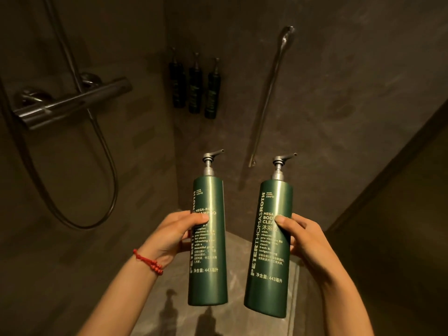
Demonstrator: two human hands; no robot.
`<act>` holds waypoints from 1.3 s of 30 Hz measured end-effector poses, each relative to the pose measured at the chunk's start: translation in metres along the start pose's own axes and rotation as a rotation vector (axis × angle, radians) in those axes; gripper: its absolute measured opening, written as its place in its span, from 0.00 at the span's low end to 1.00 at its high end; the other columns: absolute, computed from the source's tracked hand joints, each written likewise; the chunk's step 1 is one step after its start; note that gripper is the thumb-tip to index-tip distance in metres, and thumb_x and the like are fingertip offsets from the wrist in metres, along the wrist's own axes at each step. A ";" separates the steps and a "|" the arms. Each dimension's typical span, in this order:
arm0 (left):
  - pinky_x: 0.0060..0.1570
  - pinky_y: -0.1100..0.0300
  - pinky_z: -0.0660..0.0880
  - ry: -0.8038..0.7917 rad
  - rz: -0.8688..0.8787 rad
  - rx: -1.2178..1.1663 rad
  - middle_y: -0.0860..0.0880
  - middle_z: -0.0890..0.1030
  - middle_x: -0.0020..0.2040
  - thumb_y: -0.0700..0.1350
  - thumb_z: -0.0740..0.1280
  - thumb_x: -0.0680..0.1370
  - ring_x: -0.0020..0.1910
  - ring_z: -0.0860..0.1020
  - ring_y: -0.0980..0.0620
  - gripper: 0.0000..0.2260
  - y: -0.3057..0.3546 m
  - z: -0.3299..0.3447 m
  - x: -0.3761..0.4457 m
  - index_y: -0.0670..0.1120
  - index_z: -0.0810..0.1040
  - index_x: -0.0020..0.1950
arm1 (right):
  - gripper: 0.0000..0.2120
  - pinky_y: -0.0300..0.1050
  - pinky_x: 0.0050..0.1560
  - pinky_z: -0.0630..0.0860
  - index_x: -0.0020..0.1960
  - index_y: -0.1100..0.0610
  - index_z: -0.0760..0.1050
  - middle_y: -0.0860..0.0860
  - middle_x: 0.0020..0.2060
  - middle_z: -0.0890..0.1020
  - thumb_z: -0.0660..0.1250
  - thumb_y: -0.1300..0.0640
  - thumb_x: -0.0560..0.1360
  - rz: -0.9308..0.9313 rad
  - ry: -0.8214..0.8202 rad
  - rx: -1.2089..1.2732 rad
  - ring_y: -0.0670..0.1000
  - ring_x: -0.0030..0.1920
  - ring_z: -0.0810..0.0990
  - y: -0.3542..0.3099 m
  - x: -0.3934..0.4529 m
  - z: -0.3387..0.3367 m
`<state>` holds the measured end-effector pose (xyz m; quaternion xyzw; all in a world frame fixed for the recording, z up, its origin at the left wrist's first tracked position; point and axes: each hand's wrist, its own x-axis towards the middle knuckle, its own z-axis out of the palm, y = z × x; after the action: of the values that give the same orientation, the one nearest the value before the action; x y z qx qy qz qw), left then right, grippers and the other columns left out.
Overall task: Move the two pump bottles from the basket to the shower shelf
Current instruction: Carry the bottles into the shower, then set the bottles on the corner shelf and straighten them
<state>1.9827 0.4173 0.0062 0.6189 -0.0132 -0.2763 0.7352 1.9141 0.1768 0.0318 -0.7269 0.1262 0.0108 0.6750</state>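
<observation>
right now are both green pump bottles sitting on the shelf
No, each pump bottle is held upright in the air: the shampoo bottle in the left hand, the body cleanser bottle in the right hand.

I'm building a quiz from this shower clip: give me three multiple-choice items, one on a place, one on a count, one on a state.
1. Where are the three small dark bottles?
A. On the wall near the corner
B. On the floor
C. In a basket

2. How many green pump bottles are being held?
A. One
B. Two
C. Four

3. How are the held bottles oriented?
A. Lying flat
B. Upside down
C. Roughly upright, pumps on top

Answers:
1 A, they sit in a row high on the wall, right of the corner.
2 B, the left hand grips the shampoo bottle and the right hand grips the body cleanser bottle.
3 C, both silver pump heads point up, nozzles to the right, and the bottles are off any surface.
</observation>
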 end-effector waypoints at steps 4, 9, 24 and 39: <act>0.19 0.69 0.68 0.145 0.022 -0.047 0.52 0.80 0.24 0.50 0.74 0.54 0.23 0.76 0.58 0.16 0.014 -0.033 0.013 0.44 0.79 0.38 | 0.15 0.41 0.34 0.77 0.43 0.55 0.81 0.48 0.33 0.84 0.69 0.47 0.62 -0.020 -0.144 -0.037 0.46 0.35 0.81 -0.015 0.057 0.030; 0.23 0.70 0.72 0.350 0.071 -0.134 0.52 0.81 0.26 0.45 0.75 0.57 0.25 0.78 0.57 0.13 0.027 -0.075 0.019 0.43 0.79 0.38 | 0.14 0.38 0.33 0.77 0.43 0.56 0.81 0.48 0.32 0.84 0.69 0.48 0.63 -0.048 -0.359 -0.076 0.45 0.34 0.81 -0.037 0.125 0.079; 0.26 0.68 0.74 0.972 0.332 -0.210 0.51 0.84 0.29 0.53 0.73 0.54 0.29 0.81 0.57 0.17 0.057 -0.126 -0.039 0.45 0.81 0.39 | 0.07 0.34 0.30 0.77 0.44 0.56 0.79 0.45 0.31 0.85 0.71 0.55 0.67 -0.202 -1.051 -0.182 0.42 0.32 0.82 -0.099 0.231 0.243; 0.31 0.68 0.76 1.406 0.578 0.068 0.52 0.84 0.38 0.43 0.75 0.60 0.35 0.82 0.58 0.15 0.125 -0.135 -0.132 0.48 0.79 0.45 | 0.16 0.34 0.32 0.77 0.47 0.50 0.77 0.46 0.41 0.84 0.68 0.46 0.61 -0.488 -1.282 -0.094 0.40 0.37 0.83 -0.173 0.187 0.347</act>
<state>1.9687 0.6052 0.1315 0.6435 0.2881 0.3874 0.5941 2.1827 0.4964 0.1359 -0.6130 -0.4662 0.2919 0.5671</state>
